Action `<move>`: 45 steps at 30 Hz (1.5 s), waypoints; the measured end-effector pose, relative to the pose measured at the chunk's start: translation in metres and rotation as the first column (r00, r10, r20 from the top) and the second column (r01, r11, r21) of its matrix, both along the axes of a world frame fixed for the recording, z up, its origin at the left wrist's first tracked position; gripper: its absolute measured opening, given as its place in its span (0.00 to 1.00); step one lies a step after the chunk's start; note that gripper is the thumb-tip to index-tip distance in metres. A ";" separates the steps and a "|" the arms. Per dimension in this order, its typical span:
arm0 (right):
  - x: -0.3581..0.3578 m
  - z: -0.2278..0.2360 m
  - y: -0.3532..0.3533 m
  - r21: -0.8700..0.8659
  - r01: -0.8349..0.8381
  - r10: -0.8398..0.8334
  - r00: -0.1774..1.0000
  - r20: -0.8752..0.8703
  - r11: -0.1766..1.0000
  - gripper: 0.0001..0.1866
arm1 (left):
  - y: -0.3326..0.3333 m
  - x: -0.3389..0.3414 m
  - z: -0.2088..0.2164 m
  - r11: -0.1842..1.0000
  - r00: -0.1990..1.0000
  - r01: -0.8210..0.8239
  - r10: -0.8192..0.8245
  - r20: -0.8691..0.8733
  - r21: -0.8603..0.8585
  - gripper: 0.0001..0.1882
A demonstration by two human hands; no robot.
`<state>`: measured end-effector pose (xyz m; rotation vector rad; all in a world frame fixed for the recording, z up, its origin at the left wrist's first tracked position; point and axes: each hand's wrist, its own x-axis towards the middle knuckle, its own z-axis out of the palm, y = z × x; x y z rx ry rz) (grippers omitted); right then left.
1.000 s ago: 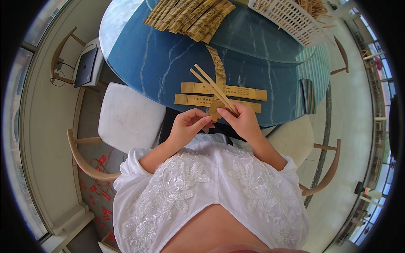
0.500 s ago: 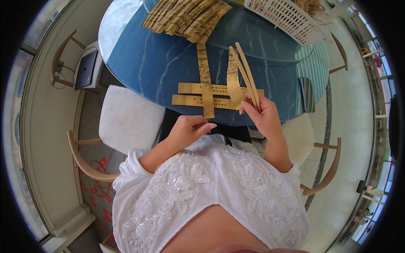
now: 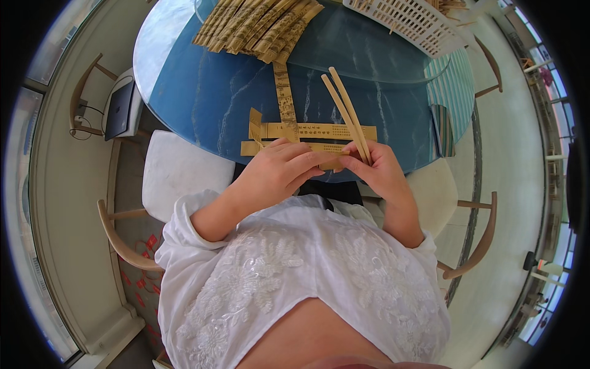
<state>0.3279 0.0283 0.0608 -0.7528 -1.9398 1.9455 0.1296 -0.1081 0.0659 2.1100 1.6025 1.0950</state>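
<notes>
My right hand (image 3: 382, 172) pinches a pair of pale wooden chopsticks (image 3: 345, 114) near their lower ends, tips slanting up and left. A gold printed paper sleeve (image 3: 254, 125) stretches leftward from its fingertips. Over that strip lies my left hand (image 3: 270, 171), its fingers closed on the paper and reaching the right thumb; much of the sleeve is hidden beneath it. Flat on the table just beyond are two crosswise gold paper sleeves (image 3: 338, 131), with an upright gold paper sleeve (image 3: 283, 92) across them at the left.
On the blue marbled table (image 3: 215, 98), a fanned pile of gold sleeves (image 3: 258, 27) sits at the far left. A white plastic basket (image 3: 409, 24) with wooden sticks stands far right, near a striped cloth (image 3: 444, 132). White chairs (image 3: 184, 175) flank me; a laptop (image 3: 118, 107) rests on another.
My left hand has moved up and right onto the sleeve. That sleeve, upright from my right hand before, now runs leftward under the left hand. The chopsticks stay in my right hand.
</notes>
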 end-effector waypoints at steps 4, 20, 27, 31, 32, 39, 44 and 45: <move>-0.004 -0.006 -0.002 0.009 0.062 -0.062 0.998 0.009 0.998 0.07 | 0.005 -0.005 -0.001 0.999 0.999 -0.006 0.008 0.047 -0.041 0.15; -0.005 -0.015 0.003 0.011 0.051 -0.052 0.991 0.124 0.999 0.10 | 0.020 -0.009 -0.003 0.999 0.998 0.049 -0.048 0.040 -0.016 0.09; -0.006 -0.018 0.003 0.022 0.057 -0.059 0.991 0.119 0.998 0.09 | 0.022 -0.004 -0.006 0.999 1.000 -0.006 0.006 0.008 0.045 0.08; -0.007 -0.019 0.004 0.011 0.047 -0.048 0.993 0.110 0.999 0.09 | 0.022 -0.005 -0.009 0.999 1.000 0.006 -0.006 0.005 0.038 0.08; -0.007 -0.021 0.003 0.002 0.054 -0.054 0.993 0.105 0.999 0.09 | 0.022 -0.005 -0.010 0.999 1.000 0.014 -0.014 0.003 0.041 0.08; -0.008 -0.022 0.006 -0.033 -0.005 0.011 0.983 0.184 0.999 0.09 | 0.022 -0.005 -0.012 0.999 0.999 0.042 -0.042 0.008 0.020 0.07; -0.011 -0.028 0.006 -0.011 -0.009 0.011 0.982 0.188 1.000 0.09 | 0.023 -0.005 -0.013 0.999 0.999 0.043 -0.043 -0.016 0.003 0.06; -0.012 -0.029 0.006 -0.010 -0.010 0.011 0.982 0.190 1.000 0.09 | 0.023 -0.005 -0.013 0.999 0.999 0.044 -0.044 -0.018 -0.006 0.05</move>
